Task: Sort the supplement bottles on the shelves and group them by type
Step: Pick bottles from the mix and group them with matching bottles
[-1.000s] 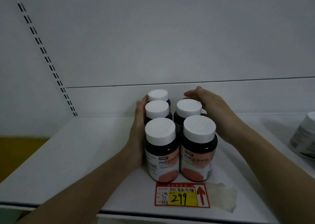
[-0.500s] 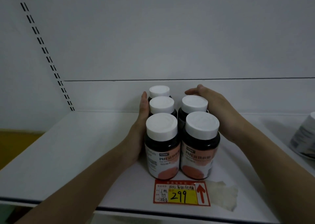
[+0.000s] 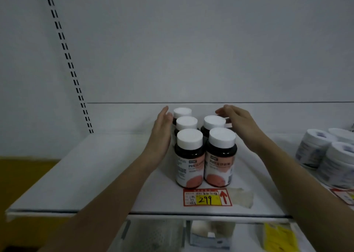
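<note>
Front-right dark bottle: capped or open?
Capped. A white lid sits squarely on the front-right dark bottle, upright on the shelf.

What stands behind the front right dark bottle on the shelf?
Behind the front right bottle one more white-capped bottle shows, then a sliver of another cap. The right hand covers the rest.

The bottles [image 3: 205, 152] stand on the shelf [image 3: 86, 175], just behind the price tag [image 3: 207, 197]. The left hand [image 3: 161, 136] is left of them, the right hand [image 3: 241, 123] right.
</note>
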